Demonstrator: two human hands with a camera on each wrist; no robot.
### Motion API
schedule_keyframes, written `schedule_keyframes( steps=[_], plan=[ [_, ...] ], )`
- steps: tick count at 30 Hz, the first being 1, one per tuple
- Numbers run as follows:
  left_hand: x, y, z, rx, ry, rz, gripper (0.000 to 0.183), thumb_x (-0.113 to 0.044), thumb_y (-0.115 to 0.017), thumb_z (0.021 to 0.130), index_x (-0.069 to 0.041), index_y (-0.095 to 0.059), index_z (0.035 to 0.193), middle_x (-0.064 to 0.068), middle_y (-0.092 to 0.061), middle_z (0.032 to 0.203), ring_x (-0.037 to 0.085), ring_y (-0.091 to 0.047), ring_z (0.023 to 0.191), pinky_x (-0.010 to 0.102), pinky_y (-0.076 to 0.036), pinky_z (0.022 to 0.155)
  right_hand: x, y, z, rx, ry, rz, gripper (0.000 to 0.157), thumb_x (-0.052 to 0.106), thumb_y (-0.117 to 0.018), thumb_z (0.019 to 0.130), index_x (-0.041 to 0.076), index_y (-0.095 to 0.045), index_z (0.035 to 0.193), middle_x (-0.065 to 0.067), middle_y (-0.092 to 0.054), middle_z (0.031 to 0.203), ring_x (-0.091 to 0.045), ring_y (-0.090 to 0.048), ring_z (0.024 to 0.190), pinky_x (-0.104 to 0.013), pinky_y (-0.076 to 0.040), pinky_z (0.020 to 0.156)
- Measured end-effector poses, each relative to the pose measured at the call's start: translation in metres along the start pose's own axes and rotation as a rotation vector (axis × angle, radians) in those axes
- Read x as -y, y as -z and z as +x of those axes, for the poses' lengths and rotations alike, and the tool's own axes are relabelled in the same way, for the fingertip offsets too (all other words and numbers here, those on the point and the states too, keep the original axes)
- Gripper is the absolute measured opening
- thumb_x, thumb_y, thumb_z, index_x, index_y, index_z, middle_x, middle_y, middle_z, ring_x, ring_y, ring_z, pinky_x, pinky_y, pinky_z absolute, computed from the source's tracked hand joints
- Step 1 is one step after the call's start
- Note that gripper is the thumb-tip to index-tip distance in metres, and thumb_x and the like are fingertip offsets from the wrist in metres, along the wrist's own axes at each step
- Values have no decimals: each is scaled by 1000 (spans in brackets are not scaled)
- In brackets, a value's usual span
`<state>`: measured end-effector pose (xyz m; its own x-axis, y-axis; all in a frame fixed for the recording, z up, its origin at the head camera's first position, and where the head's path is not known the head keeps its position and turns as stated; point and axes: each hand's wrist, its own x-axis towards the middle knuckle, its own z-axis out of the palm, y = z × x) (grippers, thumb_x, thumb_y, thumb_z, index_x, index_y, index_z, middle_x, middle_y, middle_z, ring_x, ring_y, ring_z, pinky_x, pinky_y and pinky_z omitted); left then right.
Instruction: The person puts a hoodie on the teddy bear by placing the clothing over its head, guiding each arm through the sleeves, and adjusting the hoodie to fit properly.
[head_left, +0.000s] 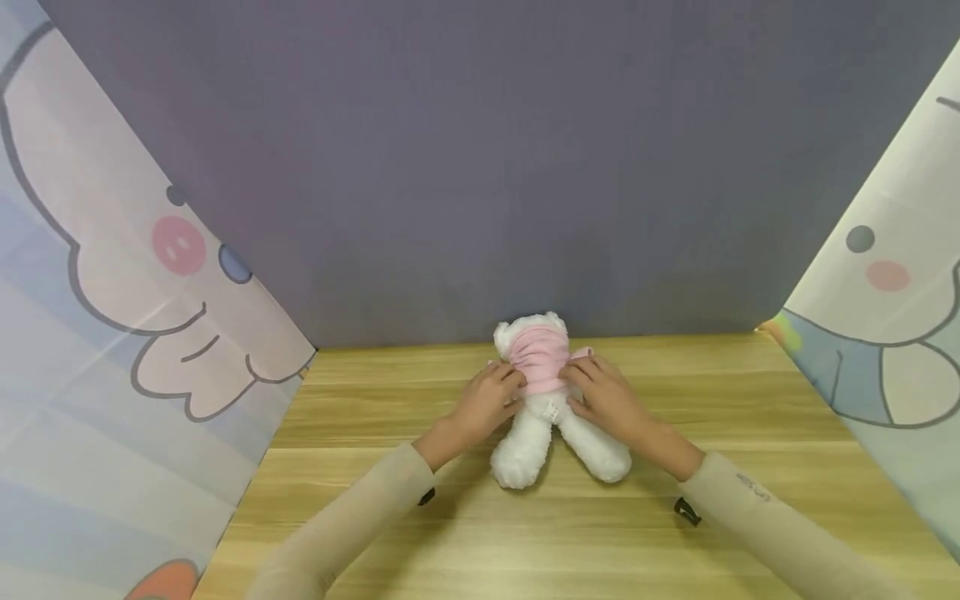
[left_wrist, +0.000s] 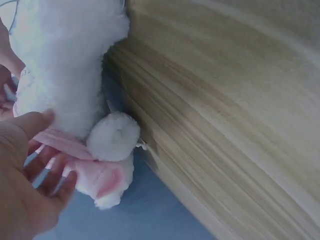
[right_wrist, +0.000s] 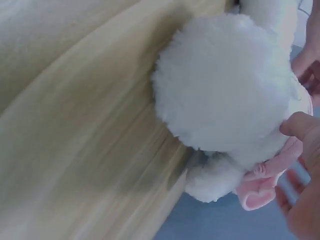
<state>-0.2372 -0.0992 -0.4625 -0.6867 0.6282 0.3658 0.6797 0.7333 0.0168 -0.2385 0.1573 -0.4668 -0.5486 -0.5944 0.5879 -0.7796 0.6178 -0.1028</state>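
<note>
A white plush toy (head_left: 526,450) lies on the wooden table with both legs pointing toward me. Around its upper body is a pink shirt (head_left: 540,354), bunched in folds just below the two small ears. My left hand (head_left: 489,400) touches the shirt's left side near the hem, its thumb (left_wrist: 42,120) on the white fur. At the opposite side, my right hand (head_left: 611,404) rests fingertips on the shirt, with the thumb (right_wrist: 295,124) against the fur below the hem. Fingers of both hands look loosely bent and spread. A white tag (head_left: 552,412) shows between the legs.
A grey panel (head_left: 480,167) rises behind the wooden table (head_left: 360,533). Cartoon-printed sheets stand at the left (head_left: 90,400) and right (head_left: 907,358). A small black object (head_left: 687,511) shows beside the right sleeve, and another (head_left: 427,497) by the left sleeve.
</note>
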Motion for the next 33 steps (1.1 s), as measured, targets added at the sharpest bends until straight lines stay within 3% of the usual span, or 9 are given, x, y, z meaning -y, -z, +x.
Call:
schedule_keyframes(
  steps=[3, 9, 13, 17, 21, 24, 27, 30, 33],
  plan=[
    [-3, -3, 2, 3, -29, 57, 23, -23, -82, 88, -17, -62, 99, -4, -61, 103, 17, -59, 103, 33, -49, 96, 2, -1, 1, 39, 44, -33, 31, 7, -85, 78, 11, -64, 100, -3, -62, 100, -24, -59, 96, -49, -50, 90],
    [-9, -15, -4, 68, -91, 153, 18, -21, -77, 90, -19, -61, 98, -5, -59, 96, 16, -58, 89, 28, -50, 80, 3, -16, -5, 81, 102, -11, 26, 7, -85, 76, 14, -64, 90, 2, -59, 88, -18, -56, 84, -35, -50, 74],
    [-9, -14, -11, 31, -102, 116, 18, -18, -76, 89, -17, -61, 98, -4, -57, 93, 16, -54, 84, 27, -49, 77, 0, -12, -9, 105, 160, 27, 25, 5, -84, 78, 14, -68, 94, 0, -60, 94, -20, -56, 89, -35, -51, 78],
    [-8, -7, -10, 8, -82, 35, 24, -17, -78, 88, -16, -61, 104, -2, -57, 101, 17, -55, 93, 29, -49, 87, -3, 1, -8, 166, 219, 18, 23, 8, -84, 78, 15, -69, 94, -1, -60, 97, -19, -54, 88, -36, -50, 76],
    [-10, -6, -5, 6, -79, 60, 26, -19, -80, 89, -16, -62, 107, -2, -57, 106, 17, -55, 100, 29, -47, 93, 0, 11, -2, 192, 157, 47, 25, 10, -83, 81, 12, -69, 102, -1, -64, 101, -19, -57, 89, -37, -52, 78],
    [-15, -10, -7, 0, -119, 137, 19, -23, -78, 91, -16, -65, 102, -2, -57, 101, 16, -55, 95, 27, -49, 86, 5, 12, -1, 251, 99, 61, 28, 15, -80, 85, 11, -69, 110, 0, -66, 103, -18, -60, 91, -36, -53, 79],
    [-19, -15, -15, -16, -149, 173, 13, -24, -76, 92, -17, -68, 98, -2, -59, 97, 17, -55, 91, 25, -49, 81, 9, 13, -2, 332, 107, 47, 27, 17, -81, 84, 12, -71, 109, 0, -68, 102, -20, -61, 91, -36, -54, 80],
    [-20, -19, -24, -29, -170, 174, 7, -22, -74, 94, -17, -70, 97, -2, -64, 96, 18, -57, 96, 26, -49, 87, 10, 18, -1, 378, 139, 70, 25, 11, -81, 83, 10, -73, 106, -1, -68, 101, -21, -63, 92, -36, -55, 81],
    [-18, -15, -28, -25, -183, 89, 8, -17, -74, 93, -16, -71, 100, -2, -67, 97, 17, -59, 97, 27, -49, 90, 10, 25, 1, 387, 142, 129, 23, 5, -79, 83, 8, -75, 106, -2, -70, 102, -20, -64, 93, -35, -56, 82]
  ],
)
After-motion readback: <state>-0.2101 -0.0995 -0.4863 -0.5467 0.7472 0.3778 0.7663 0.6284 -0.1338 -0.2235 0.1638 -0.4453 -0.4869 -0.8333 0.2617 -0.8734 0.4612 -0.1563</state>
